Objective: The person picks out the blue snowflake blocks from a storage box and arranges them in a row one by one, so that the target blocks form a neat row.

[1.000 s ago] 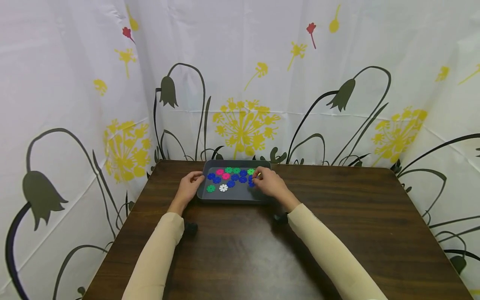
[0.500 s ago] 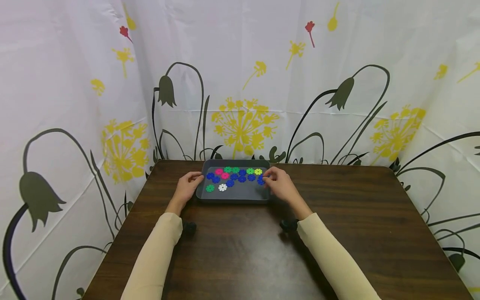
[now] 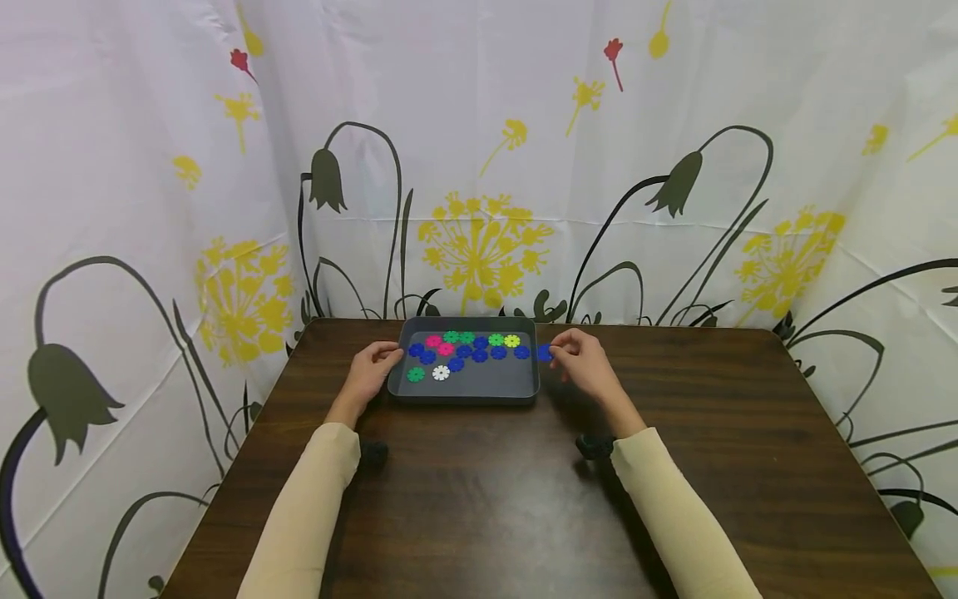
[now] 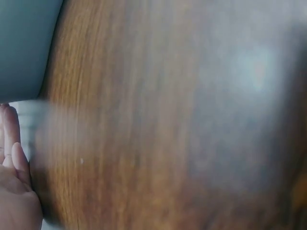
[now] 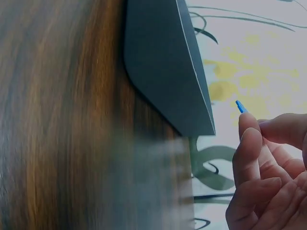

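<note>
My right hand (image 3: 587,363) pinches a blue flower-shaped plastic disc (image 3: 545,353) between thumb and index finger, just past the right end of the grey tray (image 3: 479,389). In the right wrist view, only a thin edge of the blue disc (image 5: 241,106) shows above the fingertips, with the other fingers curled below. My left hand (image 3: 368,372) is at the tray's left rim, its relaxed fingertips right against it. In the left wrist view, part of the left hand (image 4: 17,191) shows beside the tray's corner; its thumb is out of sight.
Several flower discs lie in the tray: blue ones (image 3: 480,355), pink, green, yellow and a white one (image 3: 441,373). The tray sits near the far edge of the dark wooden table (image 3: 479,491). Behind hangs a white flower-patterned curtain (image 3: 479,108).
My right hand has moved right, from over the tray's right part to outside its rim, bringing a blue disc along. The yellow disc is uncovered. My left hand stays at the left rim.
</note>
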`<state>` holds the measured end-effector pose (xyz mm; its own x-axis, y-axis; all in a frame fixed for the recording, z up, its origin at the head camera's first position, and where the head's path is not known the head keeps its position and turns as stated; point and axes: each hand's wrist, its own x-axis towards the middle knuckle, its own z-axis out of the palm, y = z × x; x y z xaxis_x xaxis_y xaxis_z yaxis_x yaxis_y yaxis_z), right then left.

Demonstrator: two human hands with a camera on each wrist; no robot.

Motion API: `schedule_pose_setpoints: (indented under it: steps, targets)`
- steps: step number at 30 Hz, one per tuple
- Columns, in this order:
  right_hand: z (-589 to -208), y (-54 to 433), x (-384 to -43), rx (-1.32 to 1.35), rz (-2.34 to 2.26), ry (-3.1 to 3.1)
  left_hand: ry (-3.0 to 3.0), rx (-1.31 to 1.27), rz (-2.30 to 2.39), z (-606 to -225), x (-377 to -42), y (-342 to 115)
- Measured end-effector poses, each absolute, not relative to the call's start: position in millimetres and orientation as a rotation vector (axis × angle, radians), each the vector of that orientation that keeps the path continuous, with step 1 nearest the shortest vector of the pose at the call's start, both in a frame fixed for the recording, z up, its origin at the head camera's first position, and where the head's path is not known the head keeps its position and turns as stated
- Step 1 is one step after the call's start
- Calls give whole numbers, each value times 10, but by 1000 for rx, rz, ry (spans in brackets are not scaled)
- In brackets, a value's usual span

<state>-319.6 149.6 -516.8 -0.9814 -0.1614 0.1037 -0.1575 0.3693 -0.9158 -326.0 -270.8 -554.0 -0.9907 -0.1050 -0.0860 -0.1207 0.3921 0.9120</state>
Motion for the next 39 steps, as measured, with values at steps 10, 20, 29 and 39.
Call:
schedule_pose_setpoints:
  steps: [10,20,29,39]
  targets:
    - [-5330,1650,-3270,-103,-1597,2613,2593,-201,1653,-5480,-3246,-2704]
    - [-5480,1667,-3319,81,-1591,2451,2584,-162,1641,-5459,-3228,-2706]
    - [-5500,1659,-3364,153,-1692,2342,2598,-173,1621,-5502,-3276,-2732]
    - [-5360,1658,-3400,71,-1646,2477,2606,-143,1612,-5482,-3257,-2749]
